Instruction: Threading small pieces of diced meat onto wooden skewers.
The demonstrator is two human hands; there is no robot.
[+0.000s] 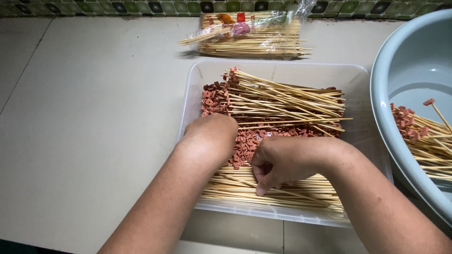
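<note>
A clear plastic tray (197, 75) holds a heap of small reddish-brown meat pieces (245, 143), a stack of finished skewers (287, 101) at its far side and a layer of bare bamboo sticks (263, 193) at its near side. My left hand (212, 136) rests knuckles-up on the meat heap, fingers curled under and hidden. My right hand (282, 162) presses down on the bare sticks, thumb and fingers pinching at one of them.
A pale blue basin (400, 61) at the right holds more meat skewers (423, 136). An opened plastic bag of bamboo sticks (254, 35) lies behind the tray, near a green tiled wall edge. Beige tiled counter surrounds it all.
</note>
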